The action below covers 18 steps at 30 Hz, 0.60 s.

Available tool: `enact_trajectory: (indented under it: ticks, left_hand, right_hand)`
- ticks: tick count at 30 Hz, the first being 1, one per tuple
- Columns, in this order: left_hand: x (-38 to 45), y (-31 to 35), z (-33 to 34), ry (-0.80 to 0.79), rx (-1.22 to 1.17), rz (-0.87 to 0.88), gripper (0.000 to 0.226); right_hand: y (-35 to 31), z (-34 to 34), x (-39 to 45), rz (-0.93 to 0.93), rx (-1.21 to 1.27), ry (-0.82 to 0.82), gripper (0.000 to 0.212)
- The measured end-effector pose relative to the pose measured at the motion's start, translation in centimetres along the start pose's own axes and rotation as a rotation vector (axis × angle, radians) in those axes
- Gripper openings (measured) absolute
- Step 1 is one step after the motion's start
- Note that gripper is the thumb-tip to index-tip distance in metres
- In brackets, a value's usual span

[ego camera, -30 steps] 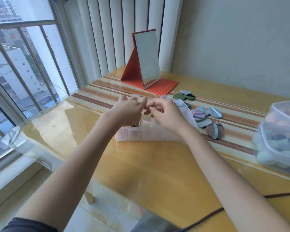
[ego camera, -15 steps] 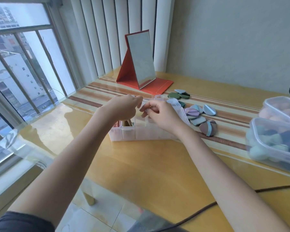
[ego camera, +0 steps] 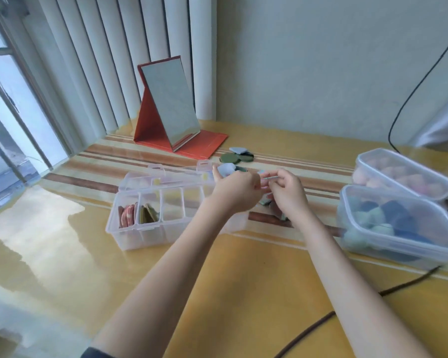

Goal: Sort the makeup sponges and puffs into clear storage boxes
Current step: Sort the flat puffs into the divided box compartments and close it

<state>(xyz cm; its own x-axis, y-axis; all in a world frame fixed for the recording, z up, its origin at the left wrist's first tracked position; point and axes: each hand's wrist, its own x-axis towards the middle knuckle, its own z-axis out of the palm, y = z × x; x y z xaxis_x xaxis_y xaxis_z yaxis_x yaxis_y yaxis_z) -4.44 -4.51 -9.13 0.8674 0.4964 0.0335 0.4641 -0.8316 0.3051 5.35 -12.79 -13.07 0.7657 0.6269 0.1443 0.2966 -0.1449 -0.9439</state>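
Two hands over one table (ego camera: 243,275), meeting at the divided box's right end. Mirror (ego camera: 166,104) stands at the table's back edge, red stand under it. Two lidded tubs at the right edge: near tub (ego camera: 398,223) holds blue and green sponges, far tub (ego camera: 404,174) holds pink ones. Divided box (ego camera: 140,231) sits mid-table near the left, lid flipped back; leftmost compartment has pink puffs (ego camera: 126,215) on edge, next one has olive puffs (ego camera: 148,215), the following two look bare. Left hand (ego camera: 234,187) is closed around a pale blue puff (ego camera: 225,169) above the box's right end. Right hand (ego camera: 286,193) pinches something thin and pale between thumb and fingertips, probably another puff, too blurred to confirm. Loose green puffs (ego camera: 237,157) lie behind the hands, toward the mirror.
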Motion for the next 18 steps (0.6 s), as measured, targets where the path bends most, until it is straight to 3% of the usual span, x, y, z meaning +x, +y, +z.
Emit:
enact_trajectory:
  ticks: [5, 7, 10, 14, 18]
  left_hand:
    - [1.1, -0.3, 0.2, 0.005, 0.041, -0.086, 0.025]
    - [1.7, 0.2, -0.1, -0.011, 0.108, -0.116, 0.032]
    - [2.1, 1.6, -0.2, -0.021, 0.231, -0.111, 0.031]
    - [1.7, 4.0, 0.5, 0.079, 0.411, -0.038, 0.019]
    - [1.7, 5.9, 3.8, 0.016, 0.450, 0.022, 0.042]
  right_hand:
    - [1.8, -1.8, 0.6, -0.126, -0.138, 0.229, 0.029]
    - [2.8, -2.2, 0.7, -0.129, -0.286, 0.192, 0.024]
    - [4.3, -2.4, 0.7, -0.098, -0.577, 0.006, 0.023]
    - [4.2, -2.2, 0.8, -0.119, -0.557, 0.033, 0.020]
    - [4.7, -2.0, 1.2, -0.213, -0.619, 0.037, 0.003]
